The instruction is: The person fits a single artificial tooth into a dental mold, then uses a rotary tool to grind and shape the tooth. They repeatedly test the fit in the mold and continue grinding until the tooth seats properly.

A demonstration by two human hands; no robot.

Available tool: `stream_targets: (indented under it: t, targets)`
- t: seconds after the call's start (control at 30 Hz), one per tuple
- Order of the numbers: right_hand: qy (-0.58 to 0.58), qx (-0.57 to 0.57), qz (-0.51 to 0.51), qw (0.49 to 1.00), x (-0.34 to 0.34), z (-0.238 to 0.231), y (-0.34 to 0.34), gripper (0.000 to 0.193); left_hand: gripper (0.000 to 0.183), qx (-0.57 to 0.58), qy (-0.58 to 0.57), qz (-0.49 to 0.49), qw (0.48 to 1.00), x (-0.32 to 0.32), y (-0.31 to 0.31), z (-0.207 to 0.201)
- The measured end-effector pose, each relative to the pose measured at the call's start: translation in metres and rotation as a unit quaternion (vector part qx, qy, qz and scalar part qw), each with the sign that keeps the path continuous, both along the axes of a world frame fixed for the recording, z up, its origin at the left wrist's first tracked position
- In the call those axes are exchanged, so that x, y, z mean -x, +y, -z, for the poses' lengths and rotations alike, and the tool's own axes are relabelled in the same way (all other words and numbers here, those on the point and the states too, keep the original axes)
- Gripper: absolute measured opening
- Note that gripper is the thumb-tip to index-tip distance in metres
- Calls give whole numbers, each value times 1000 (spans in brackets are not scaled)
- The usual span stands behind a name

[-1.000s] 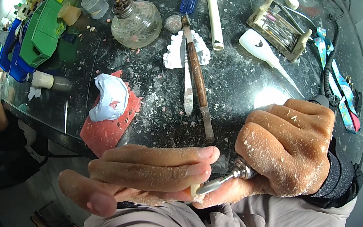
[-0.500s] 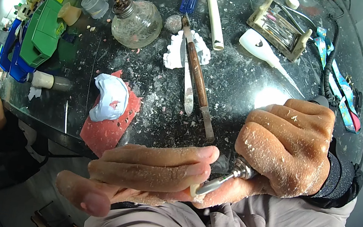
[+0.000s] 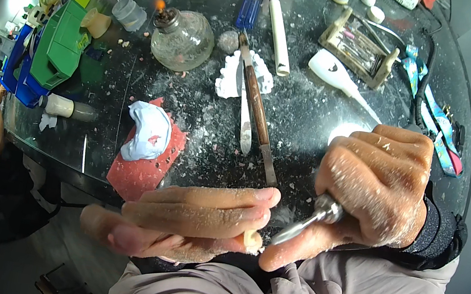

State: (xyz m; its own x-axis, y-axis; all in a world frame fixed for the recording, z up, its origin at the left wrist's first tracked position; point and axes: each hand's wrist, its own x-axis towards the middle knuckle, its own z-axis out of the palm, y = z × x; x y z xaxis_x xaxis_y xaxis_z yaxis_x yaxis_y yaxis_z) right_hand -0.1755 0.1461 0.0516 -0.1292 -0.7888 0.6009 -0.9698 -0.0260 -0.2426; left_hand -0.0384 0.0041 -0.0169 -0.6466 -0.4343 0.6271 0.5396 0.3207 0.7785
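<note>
My right hand (image 3: pixel 377 184), dusted with pale shavings, is closed around a metal rotary handpiece (image 3: pixel 328 209) whose pointed bur (image 3: pixel 290 232) angles down-left. Between the fingers of my left hand (image 3: pixel 191 221) is a small cream piece (image 3: pixel 252 239), perhaps a false tooth, mostly hidden. The bur's tip is just right of that piece, with a small gap. Beyond my left hand, a pale blue-white moulded arch (image 3: pixel 147 131) rests on a red wax sheet (image 3: pixel 136 177). A wooden-handled wax knife (image 3: pixel 254 87) and a slim metal blade (image 3: pixel 244 124) lie across a white plaster arch (image 3: pixel 228 79).
A glass spirit lamp (image 3: pixel 183 43) burns with a small orange flame. Nearby lie a blue lighter (image 3: pixel 249 9) and a white rod (image 3: pixel 278 38). Rightward are a white pointed tool (image 3: pixel 336 73), an instrument rack (image 3: pixel 360 46) and a lanyard (image 3: pixel 439 136). Green container (image 3: pixel 61 47) stands left; debris covers the dark table.
My right hand has drawn the bur back from the cream piece, opening a gap. An orange flame now shows on the lamp. The whole view has shifted slightly.
</note>
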Motion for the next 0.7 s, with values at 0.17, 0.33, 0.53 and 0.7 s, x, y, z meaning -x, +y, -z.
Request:
stream_targets:
  t: [0.17,0.33,0.53,0.7]
  targets:
    - [-216,-30,101,971,20,-9,10,71,94,-4,45,-34,998,-15,-11,7]
    - [-44,60,316,946,67,-2,10,27,78,-142,23,-27,989,-2,0,-10]
    - [63,-30,248,966,115,35,-8,20,72,-220,42,61,973,-7,-3,-23]
    - [151,-100,259,949,113,41,-15,23,71,-196,25,90,976,-9,-5,-24]
